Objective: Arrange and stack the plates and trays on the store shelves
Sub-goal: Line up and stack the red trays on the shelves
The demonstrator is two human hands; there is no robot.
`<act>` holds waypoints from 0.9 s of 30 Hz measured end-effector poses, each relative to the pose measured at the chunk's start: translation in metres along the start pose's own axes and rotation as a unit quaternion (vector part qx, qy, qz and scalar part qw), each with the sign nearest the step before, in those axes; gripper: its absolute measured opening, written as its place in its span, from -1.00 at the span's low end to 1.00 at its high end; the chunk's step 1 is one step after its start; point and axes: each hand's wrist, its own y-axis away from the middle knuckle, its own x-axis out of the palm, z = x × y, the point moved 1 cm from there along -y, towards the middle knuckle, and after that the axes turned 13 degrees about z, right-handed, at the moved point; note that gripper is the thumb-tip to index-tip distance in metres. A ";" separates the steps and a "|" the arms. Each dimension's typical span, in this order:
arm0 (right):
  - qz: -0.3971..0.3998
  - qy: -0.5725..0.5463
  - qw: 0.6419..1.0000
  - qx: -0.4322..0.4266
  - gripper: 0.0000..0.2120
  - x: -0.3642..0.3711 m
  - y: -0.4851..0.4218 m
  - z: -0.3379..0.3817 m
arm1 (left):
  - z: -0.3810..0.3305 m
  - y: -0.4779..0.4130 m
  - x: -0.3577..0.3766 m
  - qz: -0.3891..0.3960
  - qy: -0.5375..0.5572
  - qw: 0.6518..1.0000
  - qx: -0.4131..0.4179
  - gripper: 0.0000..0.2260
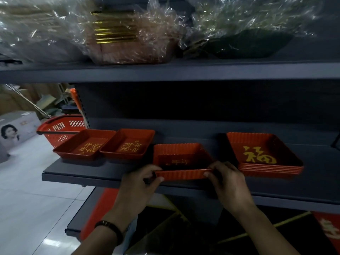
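Left grip (139,181) and right grip (228,179) both pinching the front rim of one red tray (182,162)
It's at the front edge of the middle shelf (110,173), stack of trays (265,157) just beside it at 3 o'clock.

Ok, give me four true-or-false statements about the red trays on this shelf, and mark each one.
1. The left hand and right hand both grip the near rim of the red ribbed plastic tray. True.
2. The stack of red ribbed trays with the big gold character stands left of the held tray. False: it stands to its right.
3. Two smooth red rectangular trays sit side by side on the dark grey metal shelf. True.
4. The red plastic shopping basket sits on that shelf. False: it is beyond the shelf's left end.
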 end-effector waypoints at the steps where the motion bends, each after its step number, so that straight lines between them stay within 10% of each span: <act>1: -0.014 0.001 1.000 -0.005 -0.93 -0.002 0.002 0.002 | -0.005 0.001 0.000 -0.019 0.012 1.000 0.008 -0.67; 11: -0.181 -0.021 0.983 -0.011 -0.82 -0.061 0.011 -0.001 | -0.076 -0.021 0.029 -0.139 0.140 0.975 0.099 -0.68; 27: -0.297 -0.060 0.947 0.108 -0.74 -0.124 0.034 -0.078 | -0.138 -0.085 0.148 -0.102 0.146 0.970 0.164 -0.66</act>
